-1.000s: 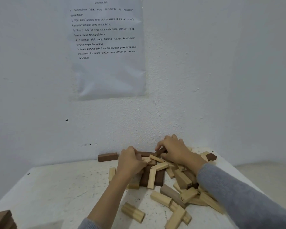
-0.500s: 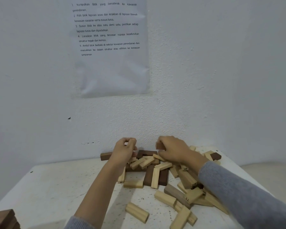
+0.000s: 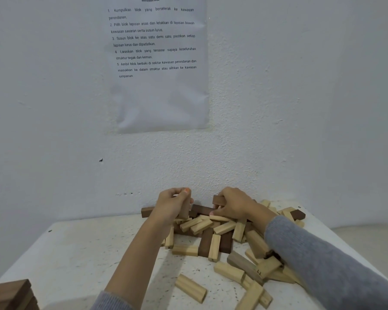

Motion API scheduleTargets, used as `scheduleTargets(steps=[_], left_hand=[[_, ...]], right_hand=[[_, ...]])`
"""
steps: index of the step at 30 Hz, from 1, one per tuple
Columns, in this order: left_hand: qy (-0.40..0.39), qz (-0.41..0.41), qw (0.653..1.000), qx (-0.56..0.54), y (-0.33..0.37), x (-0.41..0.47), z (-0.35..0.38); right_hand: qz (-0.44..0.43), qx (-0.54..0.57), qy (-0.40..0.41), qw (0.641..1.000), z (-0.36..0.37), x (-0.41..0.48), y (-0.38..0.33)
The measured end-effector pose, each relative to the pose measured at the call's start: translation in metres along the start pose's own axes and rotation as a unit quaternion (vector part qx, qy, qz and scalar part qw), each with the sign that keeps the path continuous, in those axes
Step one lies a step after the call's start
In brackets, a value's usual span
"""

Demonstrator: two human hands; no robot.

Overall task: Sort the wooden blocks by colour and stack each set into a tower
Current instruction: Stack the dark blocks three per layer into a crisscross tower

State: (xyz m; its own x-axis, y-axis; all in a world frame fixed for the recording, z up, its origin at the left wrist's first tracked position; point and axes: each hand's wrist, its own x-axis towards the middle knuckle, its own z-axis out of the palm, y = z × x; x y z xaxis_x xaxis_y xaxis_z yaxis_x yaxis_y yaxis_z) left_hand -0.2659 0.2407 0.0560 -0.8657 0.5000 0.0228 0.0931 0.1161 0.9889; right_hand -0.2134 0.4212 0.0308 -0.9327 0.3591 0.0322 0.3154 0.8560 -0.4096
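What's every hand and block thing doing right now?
Left hand, grips an upright block.
Right hand, pinches a dark block.
Block pile, jumbled, colours mixed.
Dark stack, stacked, partly out of view.
Wall sheet, stuck up, wrinkled.

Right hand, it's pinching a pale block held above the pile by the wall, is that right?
Not quite. The head view shows the right hand pinching a dark brown block, not a pale one, held above the pile by the wall. The pale block is in the left hand.
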Motion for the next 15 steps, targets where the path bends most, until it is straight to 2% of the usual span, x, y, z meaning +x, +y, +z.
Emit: scheduleTargets(steps=[8, 12, 15], left_hand=[[-0.005, 0.009, 1.0, 0.01, 0.006, -0.007, -0.001], [0.007, 0.042, 0.999, 0.004, 0.019, -0.015, -0.006], [0.028, 0.064, 0.997, -0.015, 0.03, -0.028, -0.009]], right_hand=[[-0.043, 0.12, 0.072, 0.989, 0.001, -0.011, -0.004], [-0.042, 0.21, 0.139, 0.967, -0.01, -0.029, -0.015], [-0.051, 0.284, 0.15, 0.946, -0.028, -0.055, -0.026]])
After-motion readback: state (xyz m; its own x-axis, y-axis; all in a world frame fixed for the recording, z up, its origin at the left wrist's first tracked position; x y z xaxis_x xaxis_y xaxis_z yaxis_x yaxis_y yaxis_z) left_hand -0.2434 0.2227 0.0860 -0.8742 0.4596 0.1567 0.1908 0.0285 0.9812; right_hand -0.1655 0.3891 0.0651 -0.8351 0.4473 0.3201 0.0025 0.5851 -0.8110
